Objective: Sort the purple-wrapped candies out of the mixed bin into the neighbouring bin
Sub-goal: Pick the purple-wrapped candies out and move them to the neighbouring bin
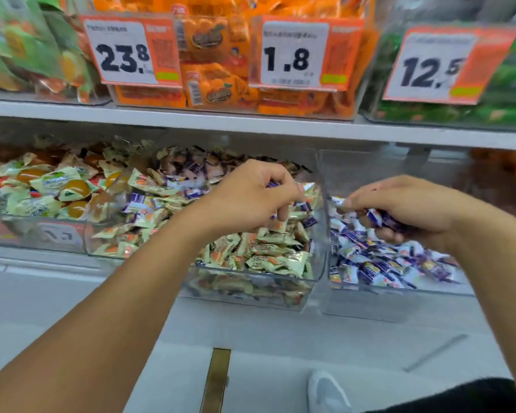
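The clear mixed bin (251, 296) holds pale green-and-orange wrapped candies with purple-wrapped candies (191, 192) scattered among them, mostly toward the back. My left hand (251, 198) is over this bin, fingers curled down, pinching a purple-wrapped candy (271, 184) at its fingertips. The neighbouring clear bin (370, 305) on the right holds a pile of purple-wrapped candies (385, 263). My right hand (405, 210) hovers over that pile and grips several purple candies (376, 217) in its curled fingers.
A further bin of green-wrapped candies (42, 189) stands to the left. The upper shelf (251, 123) carries orange and green snack packs behind price tags (125, 52). A white shoe (325, 391) and the floor show below.
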`<control>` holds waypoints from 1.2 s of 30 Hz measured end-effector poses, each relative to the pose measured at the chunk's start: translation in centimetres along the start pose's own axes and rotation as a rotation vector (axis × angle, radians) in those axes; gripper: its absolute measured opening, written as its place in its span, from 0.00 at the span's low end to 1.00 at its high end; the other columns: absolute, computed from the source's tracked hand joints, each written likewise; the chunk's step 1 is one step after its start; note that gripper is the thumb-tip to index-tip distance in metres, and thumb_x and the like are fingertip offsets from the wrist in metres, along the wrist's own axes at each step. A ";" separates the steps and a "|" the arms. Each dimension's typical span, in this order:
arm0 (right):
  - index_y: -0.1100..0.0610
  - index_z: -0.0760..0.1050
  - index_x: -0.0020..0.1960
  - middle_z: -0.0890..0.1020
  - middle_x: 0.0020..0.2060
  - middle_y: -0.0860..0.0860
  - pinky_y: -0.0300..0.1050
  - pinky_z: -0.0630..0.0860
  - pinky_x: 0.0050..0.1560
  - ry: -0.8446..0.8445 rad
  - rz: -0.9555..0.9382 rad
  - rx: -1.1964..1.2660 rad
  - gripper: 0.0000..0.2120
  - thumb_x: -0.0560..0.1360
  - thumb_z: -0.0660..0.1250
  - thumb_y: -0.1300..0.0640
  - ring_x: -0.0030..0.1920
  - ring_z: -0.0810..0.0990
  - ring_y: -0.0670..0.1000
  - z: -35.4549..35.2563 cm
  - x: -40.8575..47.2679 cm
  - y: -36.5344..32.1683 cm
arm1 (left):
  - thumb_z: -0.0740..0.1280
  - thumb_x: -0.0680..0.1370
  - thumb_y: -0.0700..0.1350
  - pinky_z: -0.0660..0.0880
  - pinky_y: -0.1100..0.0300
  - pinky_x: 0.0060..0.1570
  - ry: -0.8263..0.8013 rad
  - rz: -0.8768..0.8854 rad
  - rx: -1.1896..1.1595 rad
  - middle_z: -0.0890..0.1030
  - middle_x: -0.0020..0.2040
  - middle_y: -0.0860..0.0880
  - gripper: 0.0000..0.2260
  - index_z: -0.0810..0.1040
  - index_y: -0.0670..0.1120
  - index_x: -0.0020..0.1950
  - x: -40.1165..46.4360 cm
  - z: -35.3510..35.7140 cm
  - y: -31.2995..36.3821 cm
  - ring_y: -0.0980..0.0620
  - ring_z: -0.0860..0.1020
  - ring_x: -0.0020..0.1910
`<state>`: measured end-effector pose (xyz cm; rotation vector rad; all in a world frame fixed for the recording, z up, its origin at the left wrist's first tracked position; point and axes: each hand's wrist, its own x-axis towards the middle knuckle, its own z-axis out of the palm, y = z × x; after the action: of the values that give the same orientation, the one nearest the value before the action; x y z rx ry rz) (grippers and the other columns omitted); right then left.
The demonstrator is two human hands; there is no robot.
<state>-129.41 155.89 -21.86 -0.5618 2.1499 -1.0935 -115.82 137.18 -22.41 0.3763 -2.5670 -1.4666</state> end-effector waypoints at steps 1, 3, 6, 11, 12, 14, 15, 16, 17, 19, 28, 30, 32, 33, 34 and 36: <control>0.59 0.82 0.50 0.74 0.35 0.59 0.36 0.69 0.21 0.055 0.073 0.080 0.07 0.76 0.71 0.56 0.23 0.73 0.49 -1.4 0.1 1.2 | 0.66 0.81 0.47 0.65 0.66 0.21 -0.052 0.011 0.029 0.81 0.34 0.47 0.10 0.80 0.40 0.48 1.1 1.9 1.1 0.55 0.70 0.22; 0.60 0.80 0.50 0.80 0.39 0.57 0.40 0.79 0.26 0.144 0.177 0.274 0.05 0.78 0.69 0.58 0.30 0.81 0.52 -3.7 0.3 3.2 | 0.67 0.80 0.48 0.68 0.64 0.23 -0.145 0.020 0.095 0.81 0.35 0.48 0.11 0.80 0.40 0.48 3.5 5.3 3.0 0.54 0.73 0.25; 0.65 0.76 0.56 0.83 0.47 0.62 0.53 0.84 0.40 0.201 0.244 0.444 0.08 0.80 0.65 0.61 0.45 0.84 0.58 -6.8 0.6 5.6 | 0.68 0.80 0.45 0.76 0.61 0.27 -0.231 0.031 0.154 0.82 0.39 0.45 0.09 0.80 0.39 0.52 6.9 9.4 5.3 0.53 0.78 0.29; 0.64 0.77 0.53 0.76 0.55 0.62 0.57 0.84 0.42 0.258 0.232 0.468 0.14 0.83 0.60 0.54 0.48 0.81 0.60 -8.8 1.1 6.9 | 0.71 0.78 0.38 0.84 0.51 0.45 -0.345 -0.022 0.151 0.82 0.49 0.39 0.16 0.75 0.40 0.65 10.0 12.6 5.4 0.44 0.85 0.41; 0.64 0.77 0.58 0.75 0.56 0.60 0.57 0.84 0.38 0.275 0.216 0.474 0.17 0.84 0.59 0.51 0.52 0.80 0.60 -9.0 1.3 7.0 | 0.72 0.77 0.39 0.82 0.48 0.51 -0.355 -0.013 0.168 0.81 0.56 0.40 0.21 0.72 0.43 0.68 10.4 12.9 5.2 0.44 0.84 0.47; 0.59 0.73 0.69 0.76 0.58 0.58 0.57 0.81 0.40 0.251 0.187 0.458 0.22 0.83 0.55 0.46 0.56 0.77 0.59 -9.5 1.5 6.9 | 0.73 0.76 0.40 0.77 0.49 0.62 -0.346 0.039 0.210 0.72 0.71 0.45 0.31 0.65 0.48 0.76 10.8 13.1 4.6 0.47 0.78 0.62; 0.57 0.71 0.71 0.78 0.58 0.56 0.57 0.76 0.47 0.221 0.183 0.426 0.24 0.83 0.53 0.44 0.54 0.76 0.57 -9.6 1.7 6.9 | 0.74 0.76 0.40 0.74 0.50 0.67 -0.342 0.064 0.217 0.68 0.75 0.46 0.35 0.61 0.49 0.78 10.9 13.0 4.2 0.49 0.73 0.68; 0.56 0.72 0.69 0.79 0.58 0.55 0.57 0.71 0.53 0.189 0.189 0.381 0.25 0.83 0.52 0.42 0.54 0.75 0.56 -9.6 1.8 6.8 | 0.74 0.76 0.40 0.70 0.51 0.70 -0.344 0.083 0.214 0.66 0.77 0.47 0.38 0.57 0.49 0.80 10.9 12.8 3.9 0.50 0.69 0.72; 0.56 0.75 0.65 0.80 0.60 0.55 0.58 0.69 0.57 0.174 0.197 0.344 0.25 0.82 0.51 0.40 0.57 0.76 0.57 -9.5 1.8 6.6 | 0.74 0.75 0.40 0.67 0.51 0.72 -0.348 0.100 0.209 0.65 0.77 0.47 0.40 0.55 0.49 0.81 10.8 12.5 3.6 0.50 0.66 0.74; 0.56 0.79 0.57 0.81 0.59 0.54 0.57 0.70 0.64 0.195 0.177 0.294 0.24 0.81 0.54 0.39 0.60 0.76 0.57 -8.9 2.0 5.9 | 0.73 0.76 0.40 0.65 0.52 0.73 -0.323 0.161 0.207 0.67 0.76 0.48 0.36 0.59 0.50 0.80 10.0 11.7 3.4 0.52 0.67 0.74; 0.53 0.83 0.55 0.85 0.46 0.46 0.41 0.79 0.51 0.288 -0.696 -0.418 0.10 0.74 0.72 0.59 0.46 0.82 0.44 3.5 0.8 -0.8 | 0.74 0.74 0.53 0.74 0.64 0.55 0.419 0.204 0.549 0.82 0.54 0.55 0.16 0.81 0.50 0.60 2.1 -0.3 -3.9 0.60 0.78 0.53; 0.53 0.77 0.66 0.82 0.57 0.50 0.48 0.79 0.57 0.239 -0.694 -0.586 0.19 0.75 0.71 0.60 0.55 0.80 0.49 5.7 2.0 -1.9 | 0.72 0.73 0.60 0.70 0.53 0.67 0.362 0.079 0.778 0.75 0.68 0.51 0.28 0.74 0.51 0.70 0.9 -2.3 -6.8 0.52 0.72 0.67; 0.54 0.72 0.71 0.80 0.62 0.53 0.54 0.78 0.59 0.221 -0.626 -0.713 0.26 0.74 0.71 0.61 0.59 0.78 0.55 7.2 3.7 -2.9 | 0.70 0.74 0.63 0.64 0.49 0.73 0.294 0.027 0.856 0.69 0.75 0.50 0.33 0.69 0.51 0.76 0.0 -3.6 -8.7 0.48 0.65 0.73; 0.55 0.71 0.70 0.79 0.61 0.55 0.56 0.78 0.58 0.219 -0.574 -0.762 0.26 0.74 0.71 0.60 0.57 0.78 0.57 7.7 4.5 -3.3 | 0.69 0.75 0.63 0.63 0.48 0.73 0.269 0.017 0.850 0.68 0.76 0.49 0.32 0.69 0.51 0.76 -0.3 -4.0 -9.4 0.48 0.65 0.74; 0.56 0.72 0.68 0.80 0.59 0.56 0.57 0.79 0.57 0.218 -0.518 -0.803 0.24 0.73 0.71 0.58 0.56 0.79 0.58 8.1 5.2 -3.7 | 0.69 0.76 0.62 0.64 0.48 0.73 0.239 0.008 0.850 0.68 0.76 0.49 0.30 0.70 0.51 0.75 -0.4 -4.4 -10.0 0.48 0.65 0.75; 0.59 0.74 0.64 0.80 0.54 0.57 0.59 0.80 0.53 0.220 -0.439 -0.833 0.21 0.74 0.71 0.54 0.52 0.80 0.59 8.9 6.2 -4.5 | 0.68 0.77 0.60 0.67 0.47 0.70 0.189 0.018 0.867 0.72 0.72 0.50 0.25 0.74 0.52 0.72 -0.6 -4.9 -11.0 0.48 0.69 0.72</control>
<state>-127.00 144.60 -24.29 -1.3878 2.7250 -0.4095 -112.51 127.98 -29.42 0.5460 -2.8768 -0.2089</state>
